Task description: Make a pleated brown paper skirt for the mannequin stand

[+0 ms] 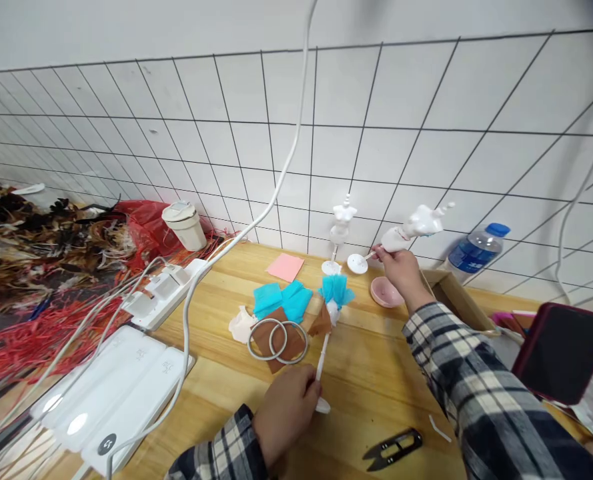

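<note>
My left hand (pixel 290 407) is closed round the thin pole of a small white mannequin stand lying low over the table, a ruffled blue piece of fabric (pixel 335 291) around its upper part. My right hand (pixel 400 272) grips the pole of a second small white mannequin (pixel 412 227), tilted to the right near the wall, with its round base (pixel 357 264) turned toward me. A third mannequin (pixel 345 215) stands upright just left of it. Blue fabric squares (pixel 282 300), brown fabric (pixel 265 339) and two pale rings (pixel 277 341) lie left of the blue-dressed mannequin.
Black thread snips (pixel 394 449) lie at the front. A pink bowl (pixel 386 293), a cardboard box (pixel 453 300), a water bottle (pixel 476 252) and a phone (pixel 565 352) are at the right. Leftward are a power strip (pixel 169 293), a white power bank (pixel 116 393) and a hanging cable (pixel 291 157).
</note>
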A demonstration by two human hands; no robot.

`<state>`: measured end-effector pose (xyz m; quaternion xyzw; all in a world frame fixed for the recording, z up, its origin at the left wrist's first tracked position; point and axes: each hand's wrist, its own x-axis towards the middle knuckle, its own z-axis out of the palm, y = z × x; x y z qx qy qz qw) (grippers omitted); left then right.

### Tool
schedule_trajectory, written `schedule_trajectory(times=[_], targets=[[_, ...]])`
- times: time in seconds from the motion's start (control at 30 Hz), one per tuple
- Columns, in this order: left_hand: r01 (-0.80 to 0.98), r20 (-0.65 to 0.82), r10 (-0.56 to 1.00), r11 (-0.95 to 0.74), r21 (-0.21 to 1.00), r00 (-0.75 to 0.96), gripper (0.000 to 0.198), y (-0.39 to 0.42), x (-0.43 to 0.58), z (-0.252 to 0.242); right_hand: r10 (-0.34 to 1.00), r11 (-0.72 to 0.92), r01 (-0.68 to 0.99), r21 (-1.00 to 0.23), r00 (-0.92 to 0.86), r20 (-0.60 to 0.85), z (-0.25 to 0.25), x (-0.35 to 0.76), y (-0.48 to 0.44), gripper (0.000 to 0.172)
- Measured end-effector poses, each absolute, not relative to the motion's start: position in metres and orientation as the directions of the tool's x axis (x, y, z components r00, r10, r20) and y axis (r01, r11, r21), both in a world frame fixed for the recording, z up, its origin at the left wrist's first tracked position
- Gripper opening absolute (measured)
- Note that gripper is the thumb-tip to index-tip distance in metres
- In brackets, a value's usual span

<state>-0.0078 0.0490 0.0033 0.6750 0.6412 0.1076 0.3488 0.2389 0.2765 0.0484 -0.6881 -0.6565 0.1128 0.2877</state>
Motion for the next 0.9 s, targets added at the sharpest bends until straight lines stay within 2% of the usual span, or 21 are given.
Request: schedule_trajectory(times=[0.13, 0.3, 0.67, 0.73, 0.83, 0.9], targets=[[0.767, -0.182, 0.978, 0.043, 0.64, 0.097, 0.025, 0.05, -0.004, -0.001, 0.979, -0.031, 0.818, -0.574, 0.142, 0.149, 0.026, 0.233, 0.292, 0.035], [0.692, -0.094, 0.995, 0.036, 0.721, 0.046, 0.022, 0.06, -0.005, -0.01, 0.979, -0.046, 0.828, -0.559, 0.149, 0.14, 0.019, 0.229, 0.297, 0.033], [0.683, -0.077, 0.997, 0.036, 0.73, 0.031, 0.021, 0.066, 0.001, -0.011, 0.975, -0.047, 0.799, -0.6, 0.166, 0.145, 0.025, 0.233, 0.282, 0.028], [0.696, -0.09, 0.996, 0.057, 0.716, 0.011, 0.02, 0.066, 0.0, -0.011, 0.964, -0.058, 0.783, -0.619, 0.205, 0.168, 0.032, 0.233, 0.275, 0.035], [0.736, -0.121, 0.993, 0.078, 0.673, 0.004, 0.021, 0.071, 0.001, -0.01, 0.912, -0.024, 0.74, -0.672, 0.291, 0.289, 0.051, 0.237, 0.245, 0.047], [0.786, -0.138, 0.99, 0.08, 0.613, 0.007, 0.023, 0.077, 0.004, -0.007, 0.828, 0.131, 0.681, -0.72, 0.324, 0.457, 0.064, 0.245, 0.208, 0.045]])
